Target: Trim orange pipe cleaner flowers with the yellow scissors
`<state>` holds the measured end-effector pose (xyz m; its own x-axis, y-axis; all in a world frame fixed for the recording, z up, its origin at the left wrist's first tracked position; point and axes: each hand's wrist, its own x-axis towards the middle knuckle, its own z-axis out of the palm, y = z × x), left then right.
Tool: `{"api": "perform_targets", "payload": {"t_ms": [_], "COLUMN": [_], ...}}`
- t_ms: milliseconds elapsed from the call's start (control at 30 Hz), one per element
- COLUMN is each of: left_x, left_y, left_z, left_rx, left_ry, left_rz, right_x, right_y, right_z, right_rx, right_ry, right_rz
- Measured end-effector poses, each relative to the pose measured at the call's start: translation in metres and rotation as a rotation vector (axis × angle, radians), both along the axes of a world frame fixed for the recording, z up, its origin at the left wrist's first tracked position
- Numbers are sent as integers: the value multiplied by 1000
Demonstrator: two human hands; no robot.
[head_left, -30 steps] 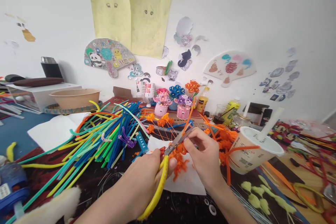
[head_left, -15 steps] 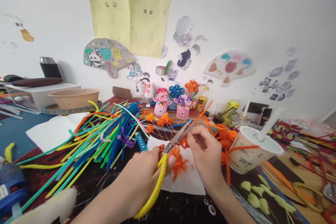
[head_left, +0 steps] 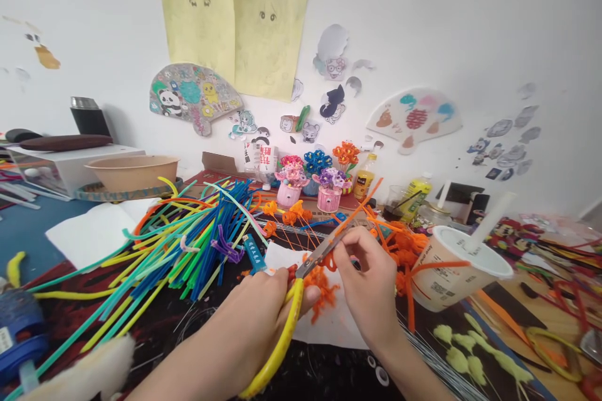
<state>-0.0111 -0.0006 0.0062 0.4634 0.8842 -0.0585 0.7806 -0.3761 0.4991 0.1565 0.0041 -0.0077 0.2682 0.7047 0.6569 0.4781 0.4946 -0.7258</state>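
My left hand (head_left: 263, 307) is closed around yellow-handled scissors (head_left: 294, 319), their blades pointing up and to the right. An orange pipe cleaner (head_left: 362, 203) is pinched between the thumb and fingers of my right hand (head_left: 371, 282), close beside the blades. Its straight end sticks up past my fingers, and a curled orange part hangs below the blades. Whether the blades touch it I cannot tell. Beneath both hands lies a white sheet of paper (head_left: 348, 326) with a heap of orange fuzz clippings (head_left: 324, 297) on it.
At left is a large bundle of coloured pipe cleaners (head_left: 188, 250). Finished orange pieces (head_left: 409, 250) lie right of my right hand, by a drink cup (head_left: 456, 269) with a straw. Potted pipe-cleaner flowers (head_left: 329, 191) stand at the back. A teal tube (head_left: 254, 254) lies left of the paper.
The view has shifted slightly. My hands keep nearly the same grip, and the scissor blades look a little more closed beside the orange pipe cleaner.
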Motion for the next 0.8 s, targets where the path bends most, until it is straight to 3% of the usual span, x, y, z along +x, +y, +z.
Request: {"api": "perform_targets", "payload": {"t_ms": [200, 433, 667, 800], "left_x": [-8, -6, -9, -4], "left_y": [2, -6, 0, -4], "left_z": [-21, -1, -23, -6], "left_rx": [101, 1, 42, -47], "left_ry": [-130, -148, -249, -196], "left_rz": [-98, -68, -117, -25], "right_x": [-1, -3, -6, -6], "right_y": [0, -1, -2, -2], "right_z": [-1, -1, -1, -1], "right_rx": [22, 32, 33, 33], "right_ry": [-29, -35, -74, -57], "right_rz": [-19, 13, -1, 27]}}
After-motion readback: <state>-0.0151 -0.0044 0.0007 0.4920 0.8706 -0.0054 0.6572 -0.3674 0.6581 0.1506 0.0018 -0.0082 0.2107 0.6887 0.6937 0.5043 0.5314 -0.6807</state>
